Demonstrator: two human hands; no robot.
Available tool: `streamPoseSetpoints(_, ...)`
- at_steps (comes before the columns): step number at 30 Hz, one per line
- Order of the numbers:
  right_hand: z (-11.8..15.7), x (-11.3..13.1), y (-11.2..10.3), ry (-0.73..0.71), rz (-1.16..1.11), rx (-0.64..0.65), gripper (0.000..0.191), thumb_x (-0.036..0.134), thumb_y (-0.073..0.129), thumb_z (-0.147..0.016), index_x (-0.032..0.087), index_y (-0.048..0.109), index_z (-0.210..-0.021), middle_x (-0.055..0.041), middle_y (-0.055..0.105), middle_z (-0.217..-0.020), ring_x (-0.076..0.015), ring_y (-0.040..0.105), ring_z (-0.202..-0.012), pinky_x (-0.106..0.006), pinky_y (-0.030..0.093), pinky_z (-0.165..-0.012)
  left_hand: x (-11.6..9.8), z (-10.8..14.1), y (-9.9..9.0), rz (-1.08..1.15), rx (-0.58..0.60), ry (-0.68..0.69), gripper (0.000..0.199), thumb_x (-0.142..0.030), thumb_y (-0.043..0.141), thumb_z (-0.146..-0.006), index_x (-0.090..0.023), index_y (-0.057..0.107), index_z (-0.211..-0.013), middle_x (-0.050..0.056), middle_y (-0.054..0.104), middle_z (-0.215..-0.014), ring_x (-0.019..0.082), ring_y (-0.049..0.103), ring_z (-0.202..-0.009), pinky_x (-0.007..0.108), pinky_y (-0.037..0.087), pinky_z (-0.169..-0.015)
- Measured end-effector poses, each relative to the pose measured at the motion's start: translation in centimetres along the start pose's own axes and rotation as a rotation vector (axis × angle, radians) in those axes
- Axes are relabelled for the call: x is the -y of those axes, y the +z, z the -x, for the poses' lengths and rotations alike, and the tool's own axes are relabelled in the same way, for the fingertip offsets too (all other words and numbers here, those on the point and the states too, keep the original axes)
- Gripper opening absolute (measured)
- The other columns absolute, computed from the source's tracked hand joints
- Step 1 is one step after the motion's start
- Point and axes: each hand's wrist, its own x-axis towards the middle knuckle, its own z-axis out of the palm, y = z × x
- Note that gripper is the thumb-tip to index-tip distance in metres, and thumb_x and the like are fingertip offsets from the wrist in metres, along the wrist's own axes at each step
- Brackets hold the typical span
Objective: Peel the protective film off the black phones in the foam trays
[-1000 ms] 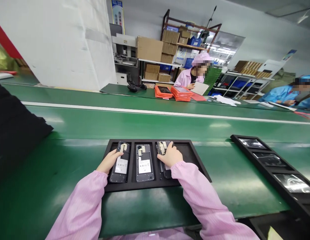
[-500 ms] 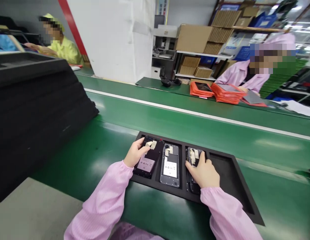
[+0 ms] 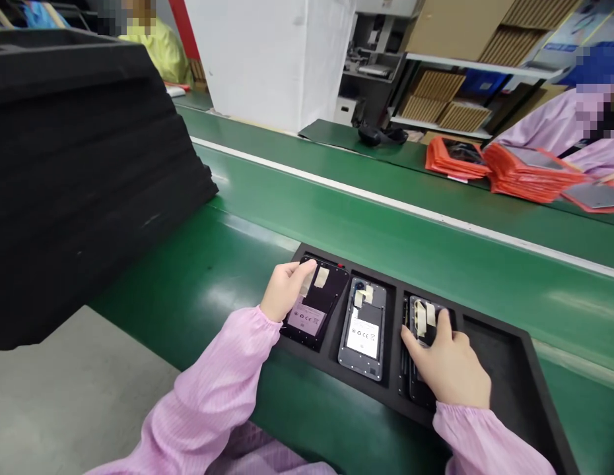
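A black foam tray (image 3: pixel 331 346) holds several opened phones with bare backs, printed labels and strips of cream tape. My left hand (image 3: pixel 286 290) grips the dark phone (image 3: pixel 319 303) in the leftmost slot, its thumb over a tape strip near the top and its fingers at the left edge. That phone sits slightly tilted. Beside it, a grey phone (image 3: pixel 364 330) with a white label lies untouched. My right hand (image 3: pixel 453 366) has thumb and forefinger on the two sides of a taped phone (image 3: pixel 423 320) in the third slot, covering much of it.
A tall stack of black foam trays (image 3: pixel 89 178) stands at the left. The green conveyor (image 3: pixel 307 218) runs behind the tray. Across it are stacks of orange sleeves (image 3: pixel 529 175) near a co-worker in pink (image 3: pixel 539 122); another in yellow (image 3: pixel 163 53) sits far left.
My left thumb has moved up the leftmost phone onto the tape near its top corner. My right hand keeps its hold. The whole view has shifted, with the tray now further right.
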Motion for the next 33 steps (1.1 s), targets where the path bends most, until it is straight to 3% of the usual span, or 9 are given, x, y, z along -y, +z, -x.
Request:
streamPoseSetpoints(6, -0.5, -0.2, -0.1, 0.01, 0.001, 0.058, 0.086, 0.071, 0.034, -0.087, 0.017, 0.024, -0.153, -0.0196, 0.056, -0.115, -0.0389, 0.064, -0.101, -0.048, 0.053, -0.078, 0.0, -0.1, -0.1, 0.082, 0.021, -0.024, 0.046, -0.059, 0.065, -0.08, -0.015, 0.069, -0.069, 0.003, 0.064, -0.061, 0.015, 0.059, -0.061, 0.027, 0.044, -0.061)
streamPoseSetpoints(12, -1.4, -0.6, -0.5, 0.02, -0.073, 0.171, 0.09, 0.064, 0.049, -0.085, 0.015, 0.021, -0.155, -0.0211, 0.055, -0.12, -0.0368, 0.064, -0.105, -0.043, 0.05, -0.086, 0.1, -0.3, -0.2, 0.139, 0.146, -0.129, 0.046, -0.055, 0.072, -0.074, -0.014, 0.072, -0.095, 0.006, 0.074, -0.083, 0.02, 0.067, -0.076, 0.03, 0.05, -0.073)
streamPoseSetpoints(15, -1.3, -0.3, -1.1, 0.031, -0.105, 0.186, 0.092, 0.061, 0.056, -0.082, 0.015, 0.023, -0.155, -0.0208, 0.055, -0.122, -0.0364, 0.064, -0.106, -0.042, 0.049, -0.089, 0.3, -0.4, -0.4, -0.024, 0.2, -0.137, 0.048, -0.053, 0.074, -0.071, -0.014, 0.071, -0.099, 0.007, 0.075, -0.089, 0.023, 0.068, -0.083, 0.031, 0.05, -0.077)
streamPoseSetpoints(19, -1.2, 0.3, -1.8, 0.103, -0.154, 0.238, 0.097, 0.056, 0.059, -0.08, 0.015, 0.017, -0.157, -0.0212, 0.054, -0.128, -0.0361, 0.062, -0.11, -0.041, 0.049, -0.088, 0.7, -0.6, -0.5, -0.299, 0.28, -0.166, 0.048, -0.056, 0.073, -0.069, -0.014, 0.071, -0.092, 0.007, 0.074, -0.085, 0.025, 0.066, -0.08, 0.031, 0.048, -0.071)
streamPoseSetpoints(23, -1.0, 0.4, -1.8, 0.142, -0.205, 0.212, 0.098, 0.056, 0.06, -0.079, 0.011, 0.019, -0.156, -0.0207, 0.055, -0.128, -0.0353, 0.062, -0.111, -0.041, 0.049, -0.089, 1.3, -0.8, -0.3, -0.221, 0.232, -0.248, 0.051, -0.056, 0.075, -0.062, -0.014, 0.071, -0.092, 0.006, 0.074, -0.082, 0.023, 0.065, -0.075, 0.029, 0.048, -0.066)
streamPoseSetpoints(33, -1.4, 0.3, -1.1, 0.162, -0.317, 0.248, 0.109, 0.053, 0.066, -0.075, 0.012, 0.008, -0.157, -0.0231, 0.053, -0.129, -0.0362, 0.058, -0.117, -0.04, 0.047, -0.093, 1.9, -1.1, -0.2, -0.254, 0.193, -0.214, 0.05, -0.054, 0.074, -0.062, -0.016, 0.073, -0.095, 0.003, 0.074, -0.079, 0.023, 0.066, -0.077, 0.027, 0.046, -0.066)
